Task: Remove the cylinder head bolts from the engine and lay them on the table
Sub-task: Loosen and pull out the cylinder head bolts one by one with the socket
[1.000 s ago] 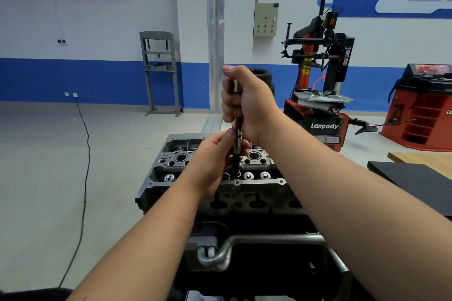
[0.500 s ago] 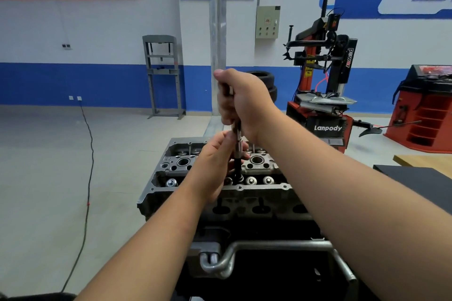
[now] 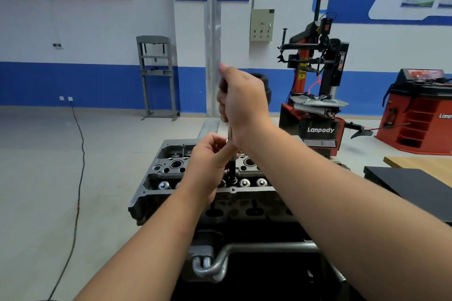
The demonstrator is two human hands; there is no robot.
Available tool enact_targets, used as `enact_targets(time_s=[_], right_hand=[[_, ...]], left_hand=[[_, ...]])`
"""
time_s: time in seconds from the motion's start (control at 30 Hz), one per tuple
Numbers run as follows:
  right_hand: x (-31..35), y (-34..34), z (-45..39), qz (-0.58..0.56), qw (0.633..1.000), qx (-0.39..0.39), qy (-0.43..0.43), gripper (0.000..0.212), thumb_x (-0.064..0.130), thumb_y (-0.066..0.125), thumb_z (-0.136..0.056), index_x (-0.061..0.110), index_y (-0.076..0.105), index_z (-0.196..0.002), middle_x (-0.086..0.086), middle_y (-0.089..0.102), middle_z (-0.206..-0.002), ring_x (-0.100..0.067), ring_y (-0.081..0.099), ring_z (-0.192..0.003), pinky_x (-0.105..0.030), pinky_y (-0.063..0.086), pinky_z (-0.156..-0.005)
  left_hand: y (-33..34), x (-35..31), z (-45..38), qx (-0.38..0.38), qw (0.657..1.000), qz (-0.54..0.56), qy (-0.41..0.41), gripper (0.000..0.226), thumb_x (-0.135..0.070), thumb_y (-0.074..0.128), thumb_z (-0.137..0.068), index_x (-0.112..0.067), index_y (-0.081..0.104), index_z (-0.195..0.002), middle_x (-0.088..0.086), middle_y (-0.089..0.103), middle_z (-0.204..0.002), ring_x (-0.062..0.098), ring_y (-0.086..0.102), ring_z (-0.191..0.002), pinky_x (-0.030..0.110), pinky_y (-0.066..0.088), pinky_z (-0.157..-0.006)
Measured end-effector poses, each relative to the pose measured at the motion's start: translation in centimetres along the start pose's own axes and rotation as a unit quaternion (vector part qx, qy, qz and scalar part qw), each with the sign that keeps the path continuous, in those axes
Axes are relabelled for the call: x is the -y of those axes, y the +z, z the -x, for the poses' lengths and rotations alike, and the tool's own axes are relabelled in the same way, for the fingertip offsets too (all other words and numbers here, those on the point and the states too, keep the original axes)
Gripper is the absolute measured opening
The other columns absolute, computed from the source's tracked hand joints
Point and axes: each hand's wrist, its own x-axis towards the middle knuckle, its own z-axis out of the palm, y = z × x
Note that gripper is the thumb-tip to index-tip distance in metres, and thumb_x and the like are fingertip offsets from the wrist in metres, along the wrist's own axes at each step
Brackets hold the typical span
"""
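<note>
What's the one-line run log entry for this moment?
right hand: grips tool handle | left hand: holds tool shaft upright over cylinder head | bolts on table: none visible

Cylinder head [image 3: 171,173] at 6 o'clock: bare cast metal, dull grey, rough-ish, with shinier machined round caps along near edge. Tool shaft [image 3: 231,168] dark metal, slight sheen. Bent tube [image 3: 244,249] below: smooth satin metal. Table [image 3: 420,164] at 3 o'clock: pale wood, matt black mat [image 3: 406,178] on top. Tyre machine [image 3: 315,95] at 1 o'clock: glossy red and black paint. Floor [image 3: 49,178]: smooth, matt grey.
</note>
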Motion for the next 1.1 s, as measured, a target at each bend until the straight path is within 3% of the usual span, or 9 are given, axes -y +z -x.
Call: enact_targets(time_s=[0.1,0.23,0.3,0.47,0.57,0.67,0.77,0.9,1.1], right_hand=[[0.5,-0.8,-0.5,-0.01,0.988,0.146,0.041,0.043,0.03,0.053,-0.096,0.022,0.039,-0.056,0.004,0.029,-0.049,-0.016,0.019,-0.048,-0.03,0.019,-0.05],[0.9,-1.8,-0.8,-0.048,0.981,0.177,0.059,0.044,0.03,0.053,-0.095,0.022,0.041,-0.053,0.005,0.027,-0.048,-0.015,0.019,-0.046,-0.029,0.018,-0.05],[0.5,-1.4,-0.2,-0.043,0.988,0.143,0.048,0.043,0.03,0.053,-0.095,0.022,0.042,-0.055,0.005,0.031,-0.048,-0.014,0.023,-0.045,-0.028,0.022,-0.049],[-0.6,0.7,1.4,0.052,0.995,-0.087,0.019,0.037,0.043,0.054,-0.095,0.017,0.048,-0.068,0.003,0.046,-0.062,-0.016,0.043,-0.062,-0.038,0.04,-0.064],[-0.2,0.6,0.8,-0.017,0.992,-0.114,0.044,0.031,0.034,0.052,-0.095,0.019,0.051,-0.068,0.003,0.047,-0.064,-0.017,0.043,-0.064,-0.037,0.038,-0.064],[-0.6,-0.6,0.1,-0.041,0.998,0.035,0.041,0.039,0.031,0.047,-0.093,0.021,0.046,-0.055,0.004,0.036,-0.05,-0.016,0.029,-0.05,-0.035,0.028,-0.054],[-0.3,-1.7,-0.5,-0.068,0.978,0.178,0.084,0.039,0.034,0.043,-0.091,0.019,0.04,-0.056,0.005,0.027,-0.046,-0.015,0.019,-0.045,-0.031,0.016,-0.052],[-0.5,-2.2,-0.9,-0.091,0.976,0.179,0.083,0.037,0.037,0.045,-0.088,0.02,0.042,-0.056,0.006,0.025,-0.046,-0.014,0.018,-0.046,-0.029,0.016,-0.051],[-0.9,-1.8,-0.4,-0.103,0.984,0.132,0.065,0.038,0.037,0.047,-0.09,0.02,0.046,-0.056,0.006,0.026,-0.048,-0.014,0.019,-0.046,-0.026,0.018,-0.048]], left_hand=[[-0.5,0.0,0.2,0.055,0.998,0.007,-0.014,0.039,-0.074,0.072,-0.071,-0.037,0.076,-0.084,-0.007,0.069,-0.08,0.013,0.064,-0.081,0.041,0.05,-0.086],[-0.4,-0.4,0.4,0.113,0.993,-0.019,-0.025,0.043,-0.073,0.052,-0.086,-0.04,0.077,-0.091,0.001,0.075,-0.096,0.018,0.069,-0.092,0.041,0.05,-0.091],[-0.2,-0.7,0.5,0.102,0.994,-0.021,-0.023,0.042,-0.066,0.053,-0.092,-0.031,0.076,-0.09,0.0,0.072,-0.089,0.016,0.068,-0.086,0.04,0.048,-0.088],[0.0,-0.5,0.3,0.049,0.998,-0.037,-0.015,0.03,-0.034,0.059,-0.106,-0.02,0.071,-0.082,-0.002,0.069,-0.075,0.009,0.061,-0.069,0.036,0.044,-0.079],[0.3,-0.5,0.0,0.025,0.998,-0.057,-0.007,0.019,-0.031,0.067,-0.095,-0.018,0.063,-0.081,-0.006,0.064,-0.069,0.009,0.056,-0.065,0.037,0.045,-0.078],[0.3,-0.6,0.1,0.019,0.999,-0.035,-0.02,0.044,-0.055,0.076,-0.082,-0.015,0.061,-0.091,-0.003,0.064,-0.073,0.018,0.057,-0.074,0.049,0.049,-0.082],[-0.4,-0.5,0.1,0.06,0.998,-0.004,-0.036,0.053,-0.065,0.059,-0.086,-0.016,0.064,-0.103,-0.007,0.071,-0.083,0.014,0.065,-0.08,0.046,0.049,-0.087],[-0.2,-0.1,0.4,0.088,0.993,-0.063,-0.035,0.056,-0.064,0.049,-0.093,-0.014,0.07,-0.107,0.002,0.078,-0.101,0.014,0.073,-0.09,0.039,0.049,-0.086],[-0.3,-0.2,0.7,0.077,0.996,-0.026,-0.03,0.044,-0.05,0.046,-0.103,-0.014,0.072,-0.101,0.002,0.076,-0.095,0.014,0.07,-0.088,0.038,0.05,-0.087]])
